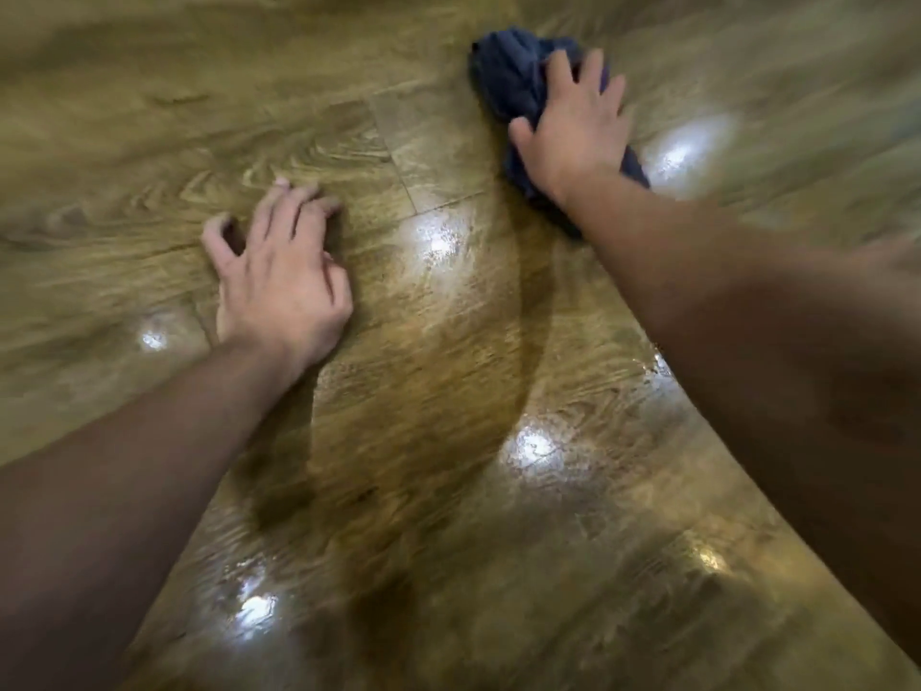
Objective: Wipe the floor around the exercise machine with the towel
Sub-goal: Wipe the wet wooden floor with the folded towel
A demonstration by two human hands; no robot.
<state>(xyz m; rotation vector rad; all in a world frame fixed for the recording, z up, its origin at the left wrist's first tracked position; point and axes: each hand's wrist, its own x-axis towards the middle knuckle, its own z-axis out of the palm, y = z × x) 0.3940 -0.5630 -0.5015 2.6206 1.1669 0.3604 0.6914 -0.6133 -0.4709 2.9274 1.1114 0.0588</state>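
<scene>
The right hand [573, 129] lay flat on top of the bunched dark blue cloth towel [518, 87], fingers spread and nearly straight, palm pressing the cloth down onto the glossy brown wood-grain plank floor [149, 117]. No finger appeared to curl round the fabric; the hold looked like pressure only. The towel sat at the far right of the view, part of it showing beyond the fingertips and part trailing back under the wrist.

The left hand [279, 271] rested on the floor well apart from the towel, fingers bent and propped on their tips, thumb arched out to the side, holding nothing. It appeared to serve as a brace for the person's weight.

Between and below the two forearms the floor showed a darker, shinier curved band with several bright reflections of lights; this was judged to be a damp strip already wiped, though the blur left that uncertain. The paler floor lay to the upper left. The exercise machine was not in view.

Step in hand, as judged: a wiping stroke in progress, with the towel at the far reach of the right arm. The next move would call for firm, even downward pressure while the towel is drawn across an unwiped patch, the left hand staying planted for balance. Care would be needed that the loose cloth does not slip out from under the flat palm.
</scene>
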